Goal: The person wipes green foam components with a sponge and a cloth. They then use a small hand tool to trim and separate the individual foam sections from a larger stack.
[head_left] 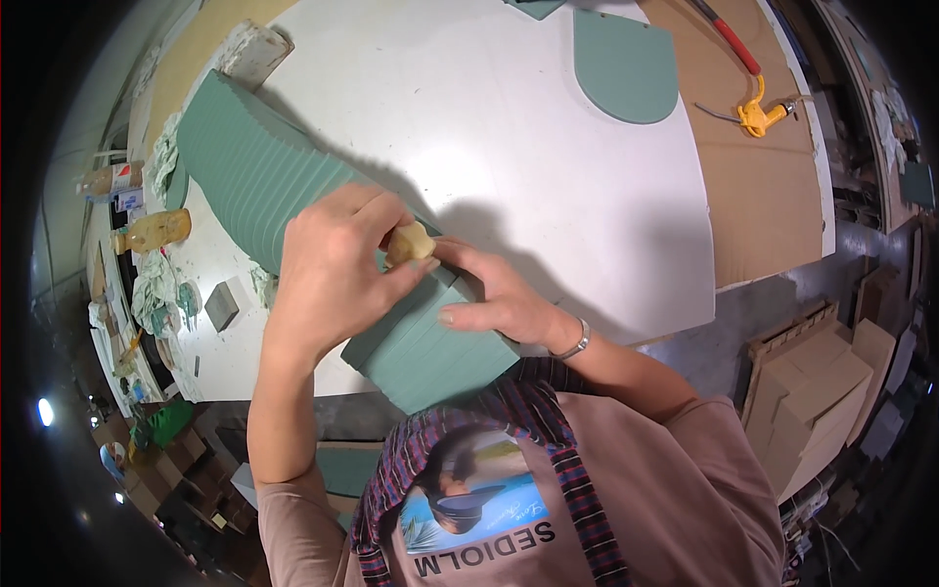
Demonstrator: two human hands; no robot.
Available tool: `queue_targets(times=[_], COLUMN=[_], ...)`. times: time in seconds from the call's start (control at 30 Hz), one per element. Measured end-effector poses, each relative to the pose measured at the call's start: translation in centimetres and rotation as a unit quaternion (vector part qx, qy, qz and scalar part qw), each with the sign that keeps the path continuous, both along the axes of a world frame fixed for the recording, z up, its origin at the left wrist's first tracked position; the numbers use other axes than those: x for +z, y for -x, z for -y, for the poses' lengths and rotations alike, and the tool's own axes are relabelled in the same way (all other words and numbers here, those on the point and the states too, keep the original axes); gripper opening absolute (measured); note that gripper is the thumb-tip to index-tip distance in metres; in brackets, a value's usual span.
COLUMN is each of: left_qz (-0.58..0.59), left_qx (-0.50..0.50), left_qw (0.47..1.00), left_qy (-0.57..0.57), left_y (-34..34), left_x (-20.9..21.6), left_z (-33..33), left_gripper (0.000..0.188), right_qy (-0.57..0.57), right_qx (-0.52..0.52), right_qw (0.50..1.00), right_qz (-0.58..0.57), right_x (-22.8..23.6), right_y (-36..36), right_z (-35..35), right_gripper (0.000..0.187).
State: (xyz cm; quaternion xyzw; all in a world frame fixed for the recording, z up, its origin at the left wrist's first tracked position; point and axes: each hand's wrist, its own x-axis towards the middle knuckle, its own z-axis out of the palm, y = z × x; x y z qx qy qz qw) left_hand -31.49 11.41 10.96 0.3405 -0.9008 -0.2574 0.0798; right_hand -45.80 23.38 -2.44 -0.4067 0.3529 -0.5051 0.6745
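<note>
Yellowish btl (pixel 158 231), contents unclear, hands (pixel 337 259) at sponge (pixel 412 243)

I'm standing in what looks like a workshop, a well-used one. A big white worktable (pixel 606 235) fills the middle, with a brown sheet of board (pixel 763 205) along its right side, and on that a yellow air gun (pixel 753 118) with a red-sleeved hose (pixel 737 46). Matching green pieces (pixel 259 157) stand packed in a long row. Over on the left I see crumpled, stained rags (pixel 155 291), a grey block (pixel 222 306) and a murky bottle (pixel 156 231), while cardboard boxes (pixel 812 391) are piled off to the right
</note>
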Motion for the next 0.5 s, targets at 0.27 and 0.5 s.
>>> queue_targets(times=[0.27,0.5], left_qz=[-0.012,-0.149], left_qx=[0.062,0.222], left_qw=[0.998,0.949], left_qy=[-0.013,-0.166], left_y=[-0.2,-4.1], left_x=[-0.2,-0.9], left_z=[-0.2,-0.3], left_gripper=[0.025,0.025], right_qy=[-0.005,0.019], right_qx=[0.006,0.046], right_qw=[1.000,0.998], right_qz=[0.003,-0.040], right_x=[0.2,0.0], right_y=[0.1,0.7], right_z=[0.0,0.2], right_gripper=[0.073,0.077])
